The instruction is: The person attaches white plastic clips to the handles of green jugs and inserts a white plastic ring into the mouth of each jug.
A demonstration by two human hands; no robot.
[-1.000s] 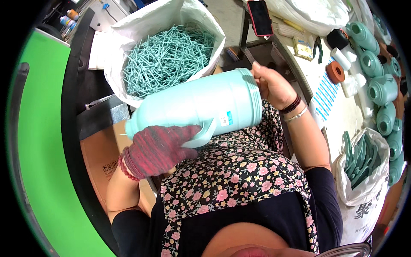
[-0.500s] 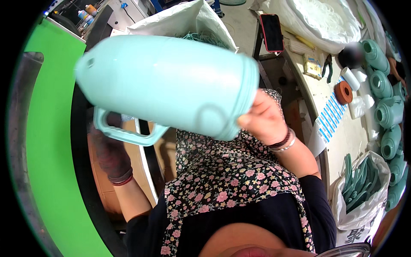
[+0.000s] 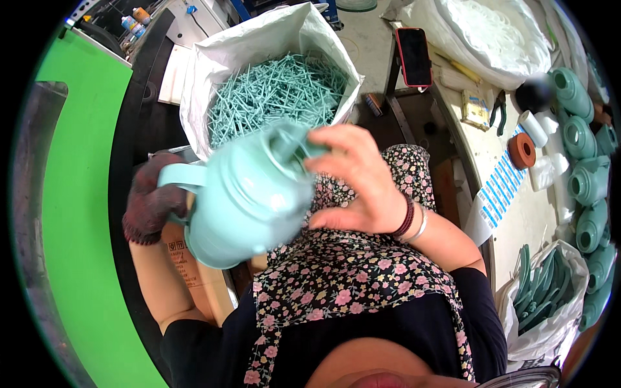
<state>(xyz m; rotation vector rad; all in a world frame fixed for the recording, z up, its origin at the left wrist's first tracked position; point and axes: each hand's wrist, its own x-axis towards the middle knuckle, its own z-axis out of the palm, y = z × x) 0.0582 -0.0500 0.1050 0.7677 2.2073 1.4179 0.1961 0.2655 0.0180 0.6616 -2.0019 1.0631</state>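
Observation:
A glossy teal plastic jug casing (image 3: 242, 200), slightly blurred, is tilted over my lap with its spout end up and to the right. My left hand (image 3: 152, 200), in a dark knitted glove, is closed round the casing's side handle (image 3: 184, 174). Bare, with bracelets at the wrist, my right hand (image 3: 359, 178) has its fingers and thumb spread beside the spout end. Its upper fingertips reach the spout's edge; whether they press on it I cannot tell. Just beyond the casing stands a white sack (image 3: 204, 84) of thin teal plastic sticks (image 3: 278, 97).
On the right, a table (image 3: 462, 132) bears a red-cased phone (image 3: 414, 58), pliers (image 3: 498, 110), a brown tape roll (image 3: 521, 150) and several teal casings (image 3: 588, 178). A bag of teal handle-like strips (image 3: 546, 288) stands at lower right. A green surface (image 3: 81, 226) runs along the left.
The casing has swung from lying sideways to tilted spout end up, coming lower and nearer me. My right hand has left its base end for the spout. The stick-filled sack is now uncovered.

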